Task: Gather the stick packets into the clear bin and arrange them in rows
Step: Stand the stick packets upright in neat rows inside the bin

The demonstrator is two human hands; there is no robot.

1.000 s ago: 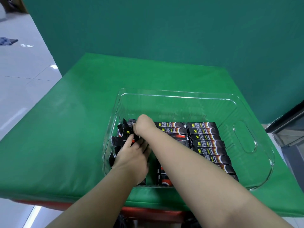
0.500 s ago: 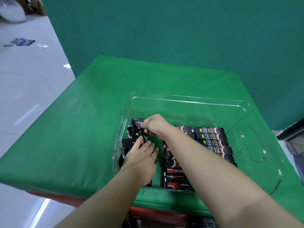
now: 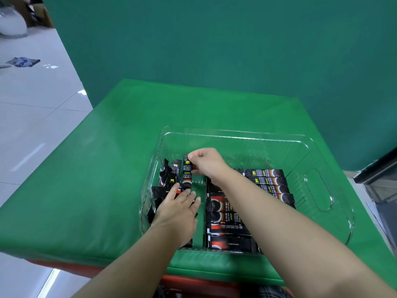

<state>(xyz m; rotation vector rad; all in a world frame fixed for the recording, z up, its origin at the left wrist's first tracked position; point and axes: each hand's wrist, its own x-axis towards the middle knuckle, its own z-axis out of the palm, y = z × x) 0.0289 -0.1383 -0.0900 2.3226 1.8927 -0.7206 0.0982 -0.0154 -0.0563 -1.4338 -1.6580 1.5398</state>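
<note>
One stick packet [image 3: 187,172] stands on end at the left of the clear bin [image 3: 318,190], pinched at its top by the right hand [image 3: 206,162]. The left hand [image 3: 179,208] lies flat, fingers spread, on a loose heap [image 3: 166,179] of packets. Two laid rows [image 3: 227,224] fill the near right; exact counts are hidden by the arms. The bin sits on one green mat [image 3: 96,179].

Inside the clear bin [image 3: 318,183], the far half of the floor lies bare. A narrow bare strip runs between the loose packets [image 3: 169,175] at the left wall and the rowed packets [image 3: 227,220]. The bench [image 3: 86,179] lies bare left of and beyond the bin, whose walls bar sideways entry.
</note>
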